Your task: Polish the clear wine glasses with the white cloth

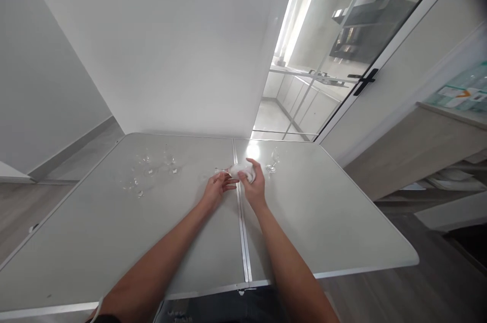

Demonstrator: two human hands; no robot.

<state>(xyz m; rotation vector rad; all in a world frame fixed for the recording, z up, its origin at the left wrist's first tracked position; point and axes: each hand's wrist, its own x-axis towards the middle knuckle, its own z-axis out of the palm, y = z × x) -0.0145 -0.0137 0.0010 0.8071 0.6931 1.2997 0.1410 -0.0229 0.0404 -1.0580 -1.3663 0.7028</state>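
Close to the table's seam, both hands meet around one small piece held sideways above the table [182, 242]. My left hand [217, 187] has its fingers closed at the left end, where a clear glass part [218, 170] shows, like the foot or stem of a small glass. A soft-looking white wrap [236, 169] covers the middle and right end. My right hand [254, 185] curls around this wrap, thumb in front and index finger over the top. Whatever lies inside the white wrap is hidden.
Several clear stemmed glasses [149, 171] are grouped at the table's left. Another clear glass [271, 167] is just right of my right hand. A metal seam [243, 242] splits the tabletop. Behind stand a white wall [171, 49] and glass door [315, 59]; shelves [426, 150] are at right.
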